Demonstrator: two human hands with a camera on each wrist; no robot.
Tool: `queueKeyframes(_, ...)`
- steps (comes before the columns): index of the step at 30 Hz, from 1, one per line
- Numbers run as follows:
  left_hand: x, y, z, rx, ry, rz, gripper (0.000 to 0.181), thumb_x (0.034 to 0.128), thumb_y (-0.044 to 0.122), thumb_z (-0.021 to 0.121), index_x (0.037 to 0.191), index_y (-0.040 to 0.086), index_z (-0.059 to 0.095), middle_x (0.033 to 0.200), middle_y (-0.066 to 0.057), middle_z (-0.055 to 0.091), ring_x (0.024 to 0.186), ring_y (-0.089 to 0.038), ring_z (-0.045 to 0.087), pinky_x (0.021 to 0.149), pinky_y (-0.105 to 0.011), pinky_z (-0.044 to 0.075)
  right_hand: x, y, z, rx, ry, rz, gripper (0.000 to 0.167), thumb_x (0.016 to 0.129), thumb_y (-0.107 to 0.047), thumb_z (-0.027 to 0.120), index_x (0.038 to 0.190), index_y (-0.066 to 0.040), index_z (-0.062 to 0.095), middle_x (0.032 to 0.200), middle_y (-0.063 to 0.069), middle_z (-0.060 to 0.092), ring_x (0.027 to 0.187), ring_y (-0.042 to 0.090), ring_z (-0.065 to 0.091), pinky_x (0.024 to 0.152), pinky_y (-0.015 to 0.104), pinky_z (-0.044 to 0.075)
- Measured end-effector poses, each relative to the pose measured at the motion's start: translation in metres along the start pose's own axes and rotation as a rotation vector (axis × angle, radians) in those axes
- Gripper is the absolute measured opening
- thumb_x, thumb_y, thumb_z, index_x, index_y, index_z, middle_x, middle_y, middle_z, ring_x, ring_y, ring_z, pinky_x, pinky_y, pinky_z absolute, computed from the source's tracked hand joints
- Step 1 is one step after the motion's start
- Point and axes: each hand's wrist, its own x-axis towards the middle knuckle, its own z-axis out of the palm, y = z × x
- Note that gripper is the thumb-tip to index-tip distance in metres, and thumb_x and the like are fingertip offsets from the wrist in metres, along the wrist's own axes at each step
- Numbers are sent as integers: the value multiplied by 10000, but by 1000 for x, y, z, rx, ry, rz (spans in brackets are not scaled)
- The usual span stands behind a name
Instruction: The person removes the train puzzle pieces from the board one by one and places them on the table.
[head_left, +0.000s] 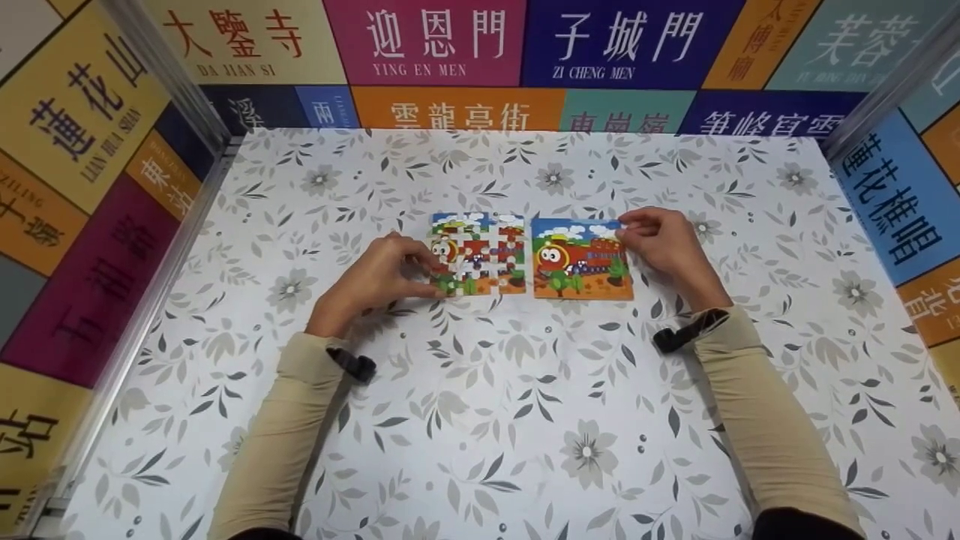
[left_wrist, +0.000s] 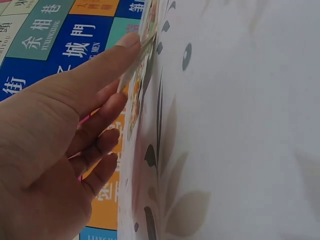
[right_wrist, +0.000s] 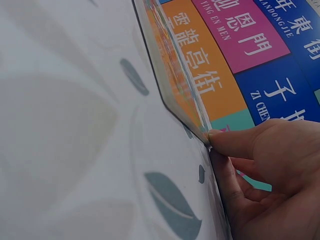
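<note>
Two small squares with the same red cartoon train lie side by side on the table. The left one is a jigsaw puzzle [head_left: 484, 259] with white patches between its coloured parts. Its left edge is between the thumb and fingers of my left hand [head_left: 375, 274]; in the left wrist view, that thumb and index finger pinch a thin, pale-edged part of it. The right square is an unbroken train picture board [head_left: 577, 259]. My right hand [head_left: 666, 241] pinches its upper right edge; the right wrist view shows the thumb [right_wrist: 235, 142] at the board's corner.
A white tabletop [head_left: 480, 420] with grey leaves and flowers lies under both squares. Colourful panels [head_left: 442, 45] with large characters stand behind the table and along both sides. Each wrist wears a black band [head_left: 352, 365] over a beige sleeve.
</note>
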Motion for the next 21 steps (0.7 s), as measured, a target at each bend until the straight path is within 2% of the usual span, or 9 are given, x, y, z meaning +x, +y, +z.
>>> queueKeyframes(4,-1,-1,-1,29,-19,-38,379,807,359,983,1095,165,832,1052,21,794,990,-203,665,907,-396,526,0,0,0,0,6,-12,394,1034,-303,754,1387,-131,718,1287,107,695,1135,176,650,999,303,520)
queueKeyframes(10,0,-3,2,40,-28,-62,348,830,335,969,1069,136,814,1039,-12,769,960,-209,664,883,-370,525,1,3,0,0,20,-55,373,1027,-286,763,1347,-97,734,1219,99,708,1026,102,651,875,173,507)
queueKeyframes(21,1,-4,2,-14,-46,-69,363,857,317,949,1136,138,802,1090,-12,767,1019,-202,697,959,-420,570,3,3,1,-3,13,-32,370,1031,-280,755,1357,-108,728,1236,88,708,1077,140,659,909,201,518)
